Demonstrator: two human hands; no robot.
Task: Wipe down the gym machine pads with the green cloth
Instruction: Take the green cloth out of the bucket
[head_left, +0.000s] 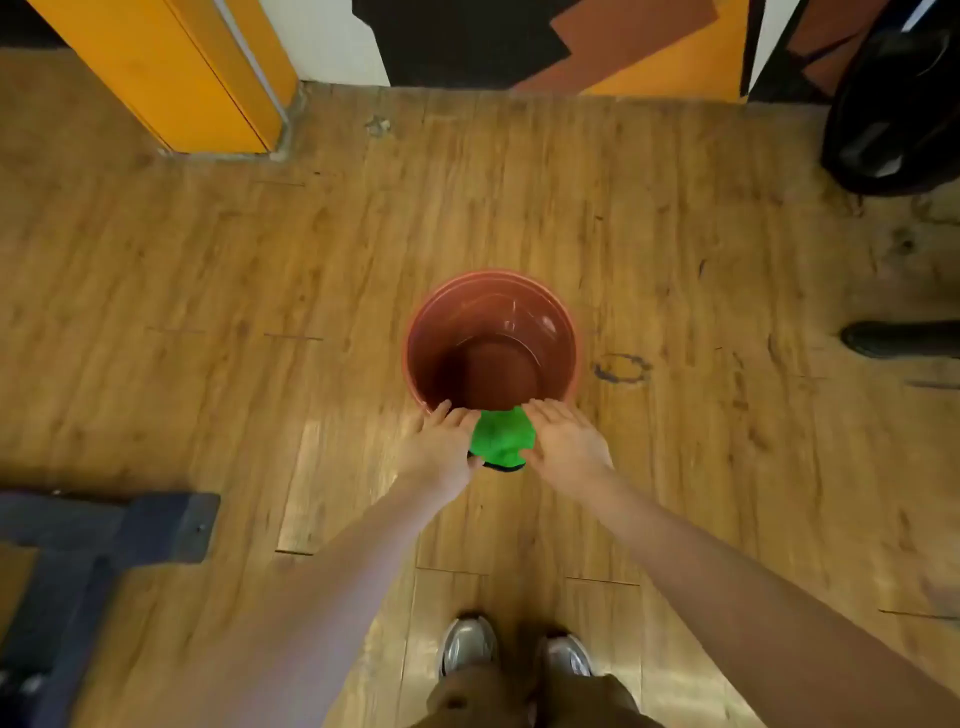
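Observation:
A bunched green cloth (503, 436) hangs between my two hands, just over the near rim of a red bucket (556, 317) that stands on the wooden floor. My left hand (441, 449) holds the cloth's left side, with the thumb pinching it from below. On the cloth's right side my right hand (566, 441) holds it too, fingers stretched toward the bucket rim. No gym machine pad is in view.
A dark metal machine base (104, 551) lies on the floor at the lower left. An orange column (182, 78) stands at the back left. A black object (898, 104) sits at the upper right, and a dark shoe (898, 339) at the right edge. My shoes (514, 654) are below.

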